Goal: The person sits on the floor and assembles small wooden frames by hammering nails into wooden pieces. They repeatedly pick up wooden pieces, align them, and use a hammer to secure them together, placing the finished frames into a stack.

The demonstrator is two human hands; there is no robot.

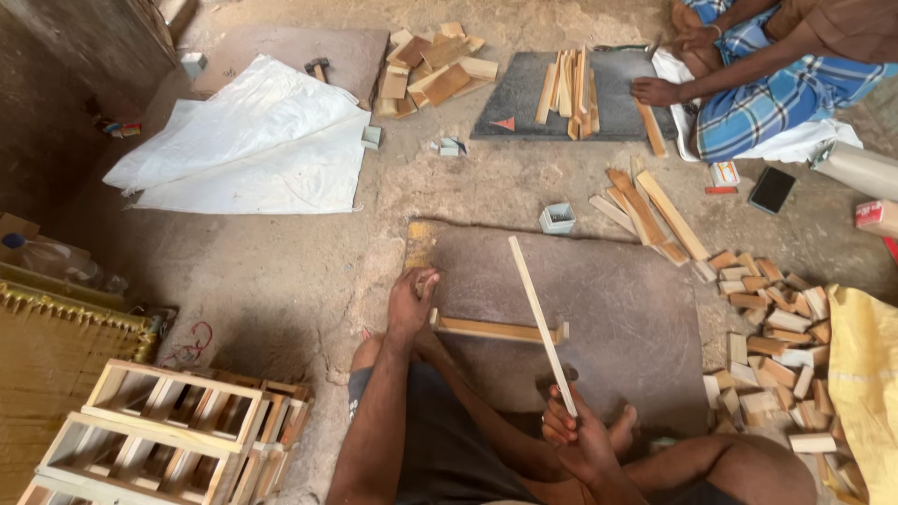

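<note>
Holding a long thin wooden strip (541, 323) upright-ish, the right hand (572, 432) is clamped around its lower end, so the strip slants up and away over the dark stone slab (645, 309) on the floor. Left hand (412, 301) is pressed down, fingers together, on the near-left end of a partly built wooden frame piece (498, 329) lying flat on that slab. Progress-wise I'd guess it's early on this one: only a rail with small end blocks shows, while finished wooden crates (168, 425) sit stacked by the left knee, so several are already done. Right of the slab there's a heap of small wood blocks (772, 327) and a few longer slats (650, 210), close to its edge. Slab has decent bare room beyond the frame piece. Another person's hand (655, 91) works on a second slab farther off, well apart.
</note>
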